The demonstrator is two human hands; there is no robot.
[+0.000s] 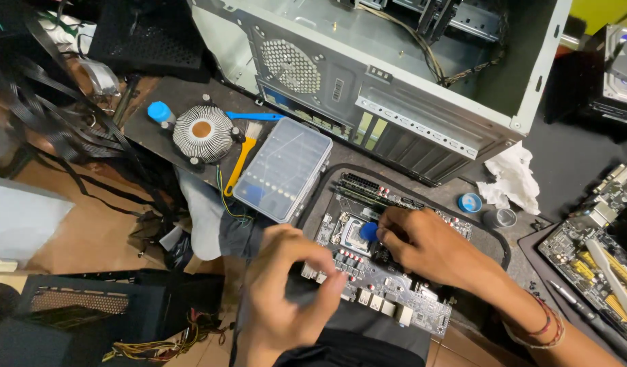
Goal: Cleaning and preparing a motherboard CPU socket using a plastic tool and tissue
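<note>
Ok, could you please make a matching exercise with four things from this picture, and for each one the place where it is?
Things:
1. round finned cooler
2. clear plastic box
3. crumpled white tissue
4. small blue piece

Places:
A. at the fingertips of the right hand, over the motherboard
B. right of the motherboard, below the open computer case
C. between the cooler and the motherboard
D. far left of the mat, beside a blue cap

The left hand is blurred near the board's lower edge.

Pairs: 1-D, 2-C, 3-B, 4-A
</note>
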